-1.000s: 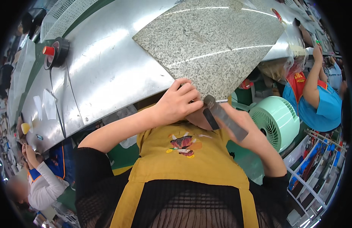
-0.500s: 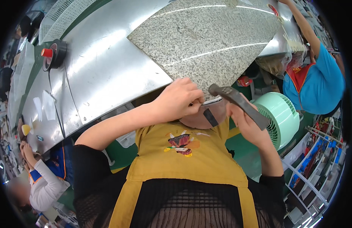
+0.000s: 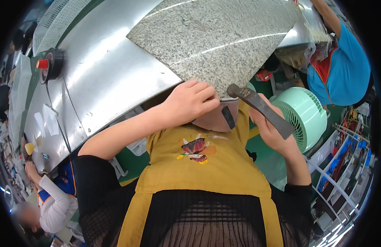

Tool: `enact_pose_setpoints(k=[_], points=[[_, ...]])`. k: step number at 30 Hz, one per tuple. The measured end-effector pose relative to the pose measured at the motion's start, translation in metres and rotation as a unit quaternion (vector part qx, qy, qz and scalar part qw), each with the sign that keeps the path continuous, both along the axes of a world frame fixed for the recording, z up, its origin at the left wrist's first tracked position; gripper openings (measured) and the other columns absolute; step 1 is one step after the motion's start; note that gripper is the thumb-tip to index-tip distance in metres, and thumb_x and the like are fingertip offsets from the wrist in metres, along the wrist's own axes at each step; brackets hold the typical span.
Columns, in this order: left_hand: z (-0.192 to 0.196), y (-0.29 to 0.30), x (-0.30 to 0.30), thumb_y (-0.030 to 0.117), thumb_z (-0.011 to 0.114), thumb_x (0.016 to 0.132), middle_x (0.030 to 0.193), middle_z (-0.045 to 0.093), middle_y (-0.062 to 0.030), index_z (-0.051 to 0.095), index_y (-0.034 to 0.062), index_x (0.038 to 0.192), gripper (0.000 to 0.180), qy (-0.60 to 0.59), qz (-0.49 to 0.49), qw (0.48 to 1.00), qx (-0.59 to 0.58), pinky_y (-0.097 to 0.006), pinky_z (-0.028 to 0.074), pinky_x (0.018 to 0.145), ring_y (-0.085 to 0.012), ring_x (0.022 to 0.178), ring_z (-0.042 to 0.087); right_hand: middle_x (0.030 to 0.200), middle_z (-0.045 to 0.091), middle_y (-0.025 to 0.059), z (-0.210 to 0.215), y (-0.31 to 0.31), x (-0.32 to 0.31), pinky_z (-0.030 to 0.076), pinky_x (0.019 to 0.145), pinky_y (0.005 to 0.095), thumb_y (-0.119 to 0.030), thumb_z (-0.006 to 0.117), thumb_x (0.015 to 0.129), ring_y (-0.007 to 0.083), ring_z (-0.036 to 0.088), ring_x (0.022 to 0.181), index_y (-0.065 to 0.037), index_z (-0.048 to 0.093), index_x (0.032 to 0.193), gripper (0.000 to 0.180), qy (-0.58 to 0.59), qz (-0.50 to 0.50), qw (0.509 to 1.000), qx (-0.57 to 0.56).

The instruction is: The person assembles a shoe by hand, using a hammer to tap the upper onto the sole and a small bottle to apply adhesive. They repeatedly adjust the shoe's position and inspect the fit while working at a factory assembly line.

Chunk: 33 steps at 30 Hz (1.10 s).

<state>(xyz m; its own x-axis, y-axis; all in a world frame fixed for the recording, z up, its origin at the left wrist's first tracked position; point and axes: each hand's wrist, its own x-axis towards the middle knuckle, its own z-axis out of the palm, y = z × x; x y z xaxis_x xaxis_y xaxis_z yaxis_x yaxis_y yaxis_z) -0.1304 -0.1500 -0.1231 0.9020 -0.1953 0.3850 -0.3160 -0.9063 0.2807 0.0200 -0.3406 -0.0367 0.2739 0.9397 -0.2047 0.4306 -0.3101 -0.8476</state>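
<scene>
A hammer (image 3: 266, 108) with a dark, worn metal head is gripped in my right hand (image 3: 270, 127). Its head hovers beside the near tip of the speckled stone slab (image 3: 223, 45), with the handle mostly hidden by my hand. At that tip, a pinkish-mauve curved piece of sheet material (image 3: 211, 120) with a black strip (image 3: 228, 117) hangs down in front of my apron. Bent fingers of my left hand (image 3: 194, 99) hold its upper edge against the slab; the fingertips are partly hidden.
The slab rests on a shiny metal table (image 3: 112, 70). Farther left stands a black round holder with a red cap (image 3: 42, 64). On my right are a mint-green fan (image 3: 303, 117), a wire rack (image 3: 334, 191) and a person in blue (image 3: 342, 70); another person (image 3: 56, 201) sits lower left.
My left fingers have shifted from a raised pinch to lying lower over the piece's edge. The hammer stays near the slab tip, and the whole view has shifted slightly.
</scene>
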Motion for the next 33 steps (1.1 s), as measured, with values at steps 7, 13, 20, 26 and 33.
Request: enact_pose_setpoints(k=[7,13,20,26,33], points=[[-0.008,0.005,0.003,0.012,0.057,0.073,0.084,0.049,-0.0021,0.054,0.0094,0.088,0.016,-0.075,-0.031,0.996,0.021,-0.029,0.042,0.069,-0.0169,0.079,0.052,0.078,0.054,0.0156,0.013,0.008,-0.002,0.042,0.064,0.0335,-0.002,0.051,0.088,0.0328,0.05,0.069,-0.002,0.049,0.114,0.027,-0.023,0.055,0.997,-0.048],[-0.003,0.004,0.003,0.015,0.063,0.074,0.087,0.055,0.0001,0.062,0.0121,0.093,0.019,-0.049,0.011,0.999,-0.007,-0.034,0.041,0.079,-0.0185,0.087,0.052,0.087,0.058,0.02,-0.01,0.006,-0.007,0.046,0.064,0.0449,-0.004,0.056,0.082,0.0411,0.058,0.08,-0.003,0.043,0.113,0.033,-0.111,0.107,0.987,-0.041],[-0.006,0.012,0.001,0.013,0.068,0.073,0.088,0.057,0.0018,0.063,0.0134,0.091,0.019,-0.026,0.002,0.998,-0.06,-0.035,0.04,0.084,-0.0208,0.091,0.052,0.086,0.058,0.0164,0.008,0.011,-0.012,0.049,0.064,0.0377,-0.007,0.055,0.09,0.0385,0.06,0.079,-0.002,0.051,0.108,0.019,-0.018,0.022,0.997,-0.071],[-0.003,0.01,-0.001,0.014,0.069,0.072,0.087,0.055,0.0016,0.061,0.0136,0.089,0.018,-0.031,0.003,0.999,-0.029,-0.036,0.04,0.084,-0.0201,0.091,0.052,0.093,0.06,0.0189,-0.009,0.005,-0.02,0.048,0.068,0.0455,-0.012,0.058,0.084,0.0407,0.06,0.085,-0.003,0.043,0.115,0.035,-0.119,0.099,0.986,-0.066],[-0.01,0.01,-0.002,0.015,0.07,0.074,0.086,0.055,0.0004,0.06,0.0128,0.085,0.015,-0.037,0.029,0.996,-0.076,-0.036,0.04,0.084,-0.0209,0.091,0.052,0.092,0.061,0.0188,0.005,0.012,-0.019,0.048,0.067,0.0442,-0.01,0.054,0.088,0.04,0.06,0.083,-0.004,0.046,0.115,0.029,-0.047,0.03,0.997,-0.045]])
